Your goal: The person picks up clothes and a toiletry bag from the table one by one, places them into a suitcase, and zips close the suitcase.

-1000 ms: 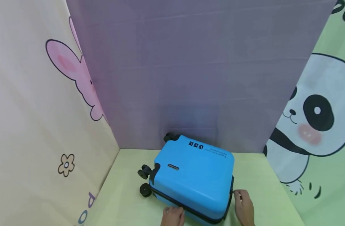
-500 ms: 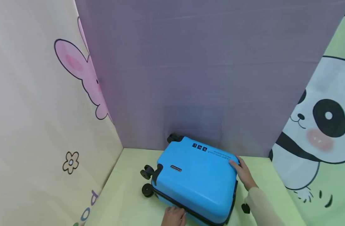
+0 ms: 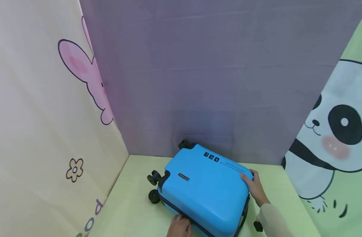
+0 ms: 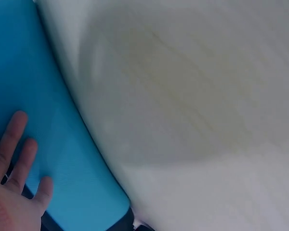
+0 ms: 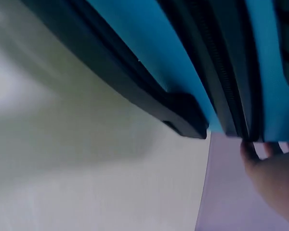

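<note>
In the head view a blue hard-shell suitcase (image 3: pixel 207 187) lies on its broad side, wheels to the left. My right hand (image 3: pixel 255 187) grips its far right corner, thumb on the top face. Seen from the right wrist, that hand's fingers (image 5: pixel 250 151) reach to the case edge beside the black zipper band (image 5: pixel 221 72). My left hand (image 3: pixel 180 226) is at the near long side, right at the zipper seam. In the left wrist view three of its fingers (image 4: pixel 24 163) stretch over the blue shell; its thumb and index fingertip are hidden, so I cannot tell whether they pinch anything.
The case lies on a pale green-yellow surface (image 3: pixel 145 210), its back close to a purple-grey wall (image 3: pixel 198 65). Printed cloth walls flank it, with a rabbit (image 3: pixel 80 69) left and a panda (image 3: pixel 338 131) right. Black wheels (image 3: pixel 154 196) jut out. A small black object (image 3: pixel 258 226) shows beside the right sleeve.
My right hand has gone from the case's near right side to its far right corner, and grips there. The suitcase has shifted slightly. My left hand has stayed at the near seam.
</note>
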Available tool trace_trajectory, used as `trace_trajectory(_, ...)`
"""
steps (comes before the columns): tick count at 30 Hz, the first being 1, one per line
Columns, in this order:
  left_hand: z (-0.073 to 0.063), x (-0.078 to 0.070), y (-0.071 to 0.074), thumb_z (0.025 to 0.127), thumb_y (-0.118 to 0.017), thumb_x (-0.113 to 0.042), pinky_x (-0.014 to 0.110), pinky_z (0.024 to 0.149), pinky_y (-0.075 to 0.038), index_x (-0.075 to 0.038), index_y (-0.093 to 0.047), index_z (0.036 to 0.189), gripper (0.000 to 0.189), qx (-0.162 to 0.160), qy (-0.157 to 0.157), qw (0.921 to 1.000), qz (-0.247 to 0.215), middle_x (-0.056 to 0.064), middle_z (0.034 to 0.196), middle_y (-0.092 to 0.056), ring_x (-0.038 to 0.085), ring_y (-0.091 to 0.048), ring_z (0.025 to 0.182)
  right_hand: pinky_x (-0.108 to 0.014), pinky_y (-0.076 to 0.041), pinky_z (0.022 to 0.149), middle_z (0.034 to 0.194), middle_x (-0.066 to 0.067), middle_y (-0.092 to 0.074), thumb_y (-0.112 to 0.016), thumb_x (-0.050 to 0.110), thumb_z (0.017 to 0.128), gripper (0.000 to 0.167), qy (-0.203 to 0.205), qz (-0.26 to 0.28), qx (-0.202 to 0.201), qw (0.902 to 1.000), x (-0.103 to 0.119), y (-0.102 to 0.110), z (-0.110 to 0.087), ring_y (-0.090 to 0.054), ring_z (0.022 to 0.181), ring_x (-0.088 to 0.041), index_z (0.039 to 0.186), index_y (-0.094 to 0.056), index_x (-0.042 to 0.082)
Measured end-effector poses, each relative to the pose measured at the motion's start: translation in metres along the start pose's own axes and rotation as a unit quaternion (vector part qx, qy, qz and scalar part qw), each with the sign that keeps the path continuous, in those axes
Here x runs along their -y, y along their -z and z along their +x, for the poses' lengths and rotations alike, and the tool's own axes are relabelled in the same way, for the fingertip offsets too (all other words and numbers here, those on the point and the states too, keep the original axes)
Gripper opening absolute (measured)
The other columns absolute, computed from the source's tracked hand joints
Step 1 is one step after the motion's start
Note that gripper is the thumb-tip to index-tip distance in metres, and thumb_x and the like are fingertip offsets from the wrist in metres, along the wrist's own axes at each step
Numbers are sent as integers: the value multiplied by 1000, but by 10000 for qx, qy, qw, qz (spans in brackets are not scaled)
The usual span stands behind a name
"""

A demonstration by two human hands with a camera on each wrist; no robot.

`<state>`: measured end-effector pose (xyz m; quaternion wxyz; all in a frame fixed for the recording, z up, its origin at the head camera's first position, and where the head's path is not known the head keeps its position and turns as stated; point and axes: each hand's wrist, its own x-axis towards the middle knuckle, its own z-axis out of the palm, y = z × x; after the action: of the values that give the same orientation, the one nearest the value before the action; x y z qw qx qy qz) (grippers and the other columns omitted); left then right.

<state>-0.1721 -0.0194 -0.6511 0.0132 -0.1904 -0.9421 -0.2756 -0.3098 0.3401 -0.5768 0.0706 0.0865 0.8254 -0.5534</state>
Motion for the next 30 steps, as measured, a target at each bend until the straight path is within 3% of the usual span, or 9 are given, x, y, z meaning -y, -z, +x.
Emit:
trace_trajectory(8, -2, 11, 9, 89, -61, -15, 30, 70, -42, -21, -55, 65, 25, -363, 204, 9991, 111, -14, 64, -42, 3, -39, 67, -66, -21, 121, 161, -34, -13, -50, 68, 97, 105, -151, 147, -390, 9990, -10, -2, -41, -22, 148, -49, 158, 1, -1)
trace_trajectory(15, -1, 20, 18, 89, -62, -13, 34, 74, -47, -18, -60, 72, 18, -517, 450, 9976, 98, -10, 73, -56, 7, -52, 73, -67, -26, 117, 157, -36, -17, -55, 64, 96, 104, -332, 287, -1068, 9933, -13, -18, -76, -29, 141, -49, 156, -6, -6)
trace_trajectory(19, 4, 24, 24, 90, -62, -9, 29, 62, -41, -17, -57, 71, 21, -657, 566, 9962, -81, -9, 69, -49, 5, -44, 65, -68, -33, 112, 152, -36, -20, -57, 64, 96, 103, -307, 10, -1458, 9888, -12, -26, -93, -34, 133, -49, 158, -13, -6)
trace_trajectory(24, 15, 29, 37, 94, -58, -10, 23, 56, -34, -17, -52, 73, 22, -511, 778, 9947, -426, -9, 68, -42, 2, -36, 60, -67, -42, 99, 139, -34, -32, -59, 68, 92, 100, -509, -566, -1992, 9770, -15, -36, -112, -39, 120, -48, 154, -28, -5)
trace_trajectory(30, 31, 39, 49, 97, -57, -11, 24, 57, -37, -17, -56, 78, 20, -589, 596, 9965, -17, -9, 68, -48, 4, -39, 61, -63, -46, 92, 136, -34, -38, -66, 61, 91, 97, -561, -341, -2295, 9711, -14, -52, -138, -46, 116, -49, 149, -30, -8)
